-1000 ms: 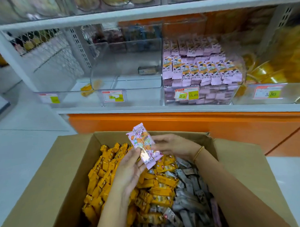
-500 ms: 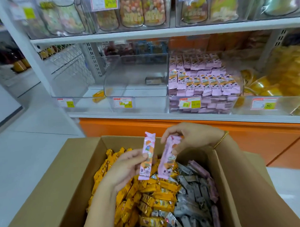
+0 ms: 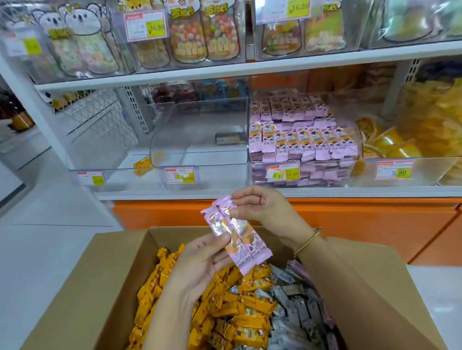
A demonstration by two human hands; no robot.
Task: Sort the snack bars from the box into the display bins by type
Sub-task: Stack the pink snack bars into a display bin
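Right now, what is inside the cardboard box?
The cardboard box holds orange bars heaped on the left and grey bars on the right, a few pink ones among them. The left forearm covers part of the orange heap; deeper layers and the floor are hidden.

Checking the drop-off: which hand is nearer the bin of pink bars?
Right. The right hand pinches the top of the held pink bars, just below the bin; the left hand holds them lower down, over the box.

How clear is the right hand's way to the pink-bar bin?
Likely clear: the right hand, pinching the pink bars with the left hand, sits below the open-topped pink-bar bin; nothing lies between.
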